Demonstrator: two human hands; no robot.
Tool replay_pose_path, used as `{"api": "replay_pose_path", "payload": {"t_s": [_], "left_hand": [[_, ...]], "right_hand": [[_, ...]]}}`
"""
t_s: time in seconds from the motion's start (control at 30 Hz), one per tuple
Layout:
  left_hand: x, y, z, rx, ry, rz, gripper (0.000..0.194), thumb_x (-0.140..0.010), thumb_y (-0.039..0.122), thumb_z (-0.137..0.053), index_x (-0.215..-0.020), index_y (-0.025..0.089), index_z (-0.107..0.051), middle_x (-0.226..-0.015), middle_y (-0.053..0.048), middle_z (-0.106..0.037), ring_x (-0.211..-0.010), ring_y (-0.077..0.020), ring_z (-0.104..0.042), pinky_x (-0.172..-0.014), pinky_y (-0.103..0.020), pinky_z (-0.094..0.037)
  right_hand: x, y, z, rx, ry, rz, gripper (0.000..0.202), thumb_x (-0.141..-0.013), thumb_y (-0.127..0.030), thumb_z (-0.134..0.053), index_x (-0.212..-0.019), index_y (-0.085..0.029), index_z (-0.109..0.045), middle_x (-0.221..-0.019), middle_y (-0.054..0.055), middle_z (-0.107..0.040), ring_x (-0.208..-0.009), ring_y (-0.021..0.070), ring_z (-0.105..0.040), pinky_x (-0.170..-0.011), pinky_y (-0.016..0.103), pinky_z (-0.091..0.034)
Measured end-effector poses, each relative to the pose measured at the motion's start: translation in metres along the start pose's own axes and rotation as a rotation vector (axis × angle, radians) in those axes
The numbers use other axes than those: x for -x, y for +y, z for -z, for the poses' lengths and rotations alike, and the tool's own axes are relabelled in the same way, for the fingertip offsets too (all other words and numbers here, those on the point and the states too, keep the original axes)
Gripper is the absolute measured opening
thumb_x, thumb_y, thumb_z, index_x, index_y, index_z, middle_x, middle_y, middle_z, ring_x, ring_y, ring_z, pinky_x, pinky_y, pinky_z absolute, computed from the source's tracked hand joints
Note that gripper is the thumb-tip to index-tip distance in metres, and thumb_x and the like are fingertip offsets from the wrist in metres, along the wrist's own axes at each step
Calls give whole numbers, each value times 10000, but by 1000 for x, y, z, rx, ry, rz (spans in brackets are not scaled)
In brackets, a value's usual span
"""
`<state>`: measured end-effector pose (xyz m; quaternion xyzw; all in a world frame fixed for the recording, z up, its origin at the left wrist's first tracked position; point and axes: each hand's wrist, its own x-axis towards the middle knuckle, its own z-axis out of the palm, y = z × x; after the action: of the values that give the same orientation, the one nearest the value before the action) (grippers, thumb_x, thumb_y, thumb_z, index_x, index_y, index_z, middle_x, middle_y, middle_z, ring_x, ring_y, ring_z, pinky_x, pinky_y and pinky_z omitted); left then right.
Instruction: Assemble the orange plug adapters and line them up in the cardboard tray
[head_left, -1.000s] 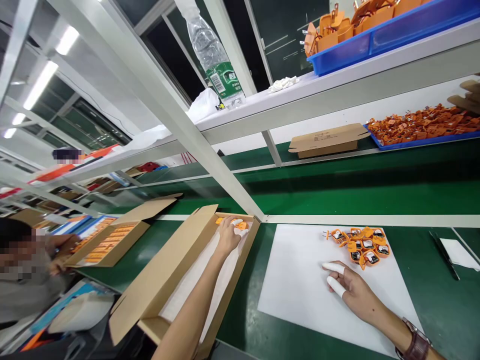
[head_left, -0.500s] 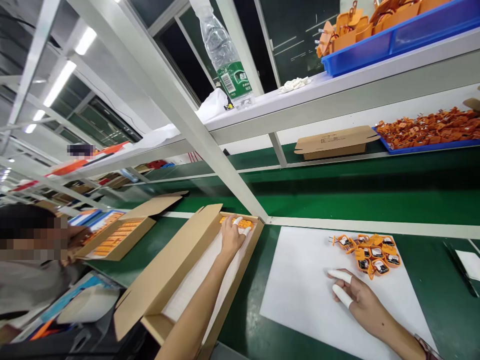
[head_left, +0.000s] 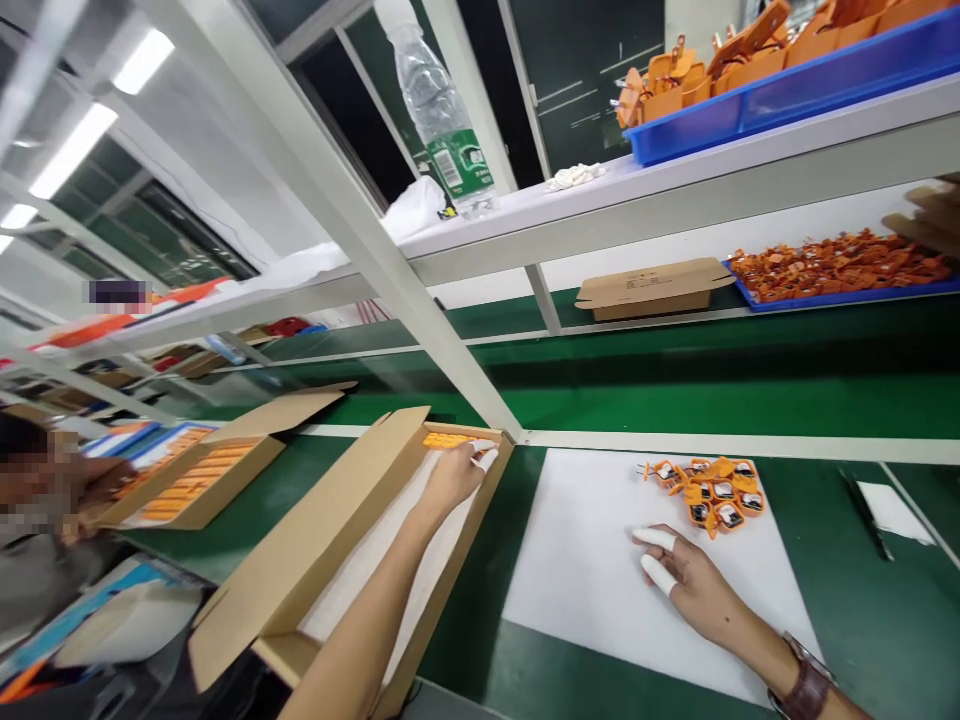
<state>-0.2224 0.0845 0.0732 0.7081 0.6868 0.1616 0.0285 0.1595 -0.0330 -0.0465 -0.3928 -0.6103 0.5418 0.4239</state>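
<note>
My left hand reaches into the far end of a long cardboard box with its lid folded open. White covers sit on its fingertips, which are bent together by the right wall. Whatever they pinch is hidden. Beside the fingers, orange plastic parts line the box's far end. My right hand hovers above a white sheet, thumb and forefinger apart in white covers, nothing between them. Just beyond it lies a cluster of orange housings with dark and silvery insides.
On the upper shelf stand a plastic bottle and a blue bin of orange parts. Below are a closed carton and a heaped tray. A slanted post rises behind the box. At left, a co-worker sits beside another box.
The camera view has turned slightly right. My left hand has shifted toward the box's right wall, uncovering more of the orange row. My right hand stays about where it was over the sheet.
</note>
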Motion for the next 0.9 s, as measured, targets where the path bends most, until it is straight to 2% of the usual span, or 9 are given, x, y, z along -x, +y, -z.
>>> {"api": "replay_pose_path", "payload": {"t_s": [0.1,0.17,0.27,0.37,0.47,0.57,0.63,0.77,0.9], "left_hand": [[0,46,7,141,-27,-114,294,-922,394,-551,-1105,246,-728,-890,-56,-767,-763,-246,-708,-751,-342,-555],[2,81,-3,243,-85,-206,305,-903,375,-571,-1129,241,-726,-957,-62,-767,-812,-245,-712,-784,-342,-567],[7,137,-36,381,-207,-371,365,-823,288,-672,-1183,242,-715,-1133,-86,-743,-1010,-275,-699,-904,-372,-561],[10,183,-76,495,-292,-506,615,-697,212,-795,-1294,252,-653,-1312,-107,-673,-1252,-312,-595,-1051,-422,-499],[6,213,-110,584,-325,-539,697,-688,163,-799,-1352,244,-604,-1265,-114,-698,-1176,-300,-649,-1004,-437,-535],[0,223,-129,660,-331,-514,636,-754,163,-754,-1361,255,-587,-1141,-71,-751,-985,-236,-728,-897,-384,-589],[-2,220,-131,694,-317,-483,594,-778,182,-744,-1348,253,-592,-1125,-63,-760,-977,-219,-733,-900,-367,-587],[7,201,-110,706,-262,-405,531,-853,228,-670,-1373,244,-561,-1202,-93,-731,-1017,-222,-716,-923,-396,-568],[35,182,-83,747,-160,-419,570,-831,240,-697,-1379,284,-545,-1148,-63,-722,-907,-187,-693,-812,-336,-569]], "right_hand": [[0,-4,-1,47,-12,20,299,-970,-357,-550,-1236,-241,-627,-1145,108,-608,-894,200,-643,-885,394,-583],[0,-6,-1,79,-15,32,293,-983,-325,-527,-1247,-237,-620,-1141,103,-606,-912,196,-639,-902,387,-570],[1,-11,-1,110,-16,47,285,-980,-287,-523,-1240,-223,-620,-1128,98,-609,-893,190,-640,-869,369,-570],[1,-17,1,145,-20,54,286,-970,-260,-528,-1233,-221,-630,-1106,88,-619,-837,179,-635,-814,351,-571],[1,-21,2,190,-23,58,292,-957,-232,-535,-1227,-233,-648,-1062,68,-628,-790,169,-619,-777,335,-560],[0,-18,1,204,-5,60,283,-945,-228,-549,-1207,-226,-656,-1000,51,-614,-734,159,-595,-698,304,-544],[0,-15,0,192,-1,52,276,-943,-234,-554,-1199,-226,-657,-985,45,-606,-707,153,-583,-661,289,-534],[-1,-16,-1,157,3,52,283,-941,-247,-574,-1210,-237,-663,-985,45,-620,-725,157,-595,-677,288,-532],[0,-26,0,74,23,-3,320,-967,-327,-571,-1262,-217,-626,-947,56,-661,-749,178,-621,-721,329,-544]]}}
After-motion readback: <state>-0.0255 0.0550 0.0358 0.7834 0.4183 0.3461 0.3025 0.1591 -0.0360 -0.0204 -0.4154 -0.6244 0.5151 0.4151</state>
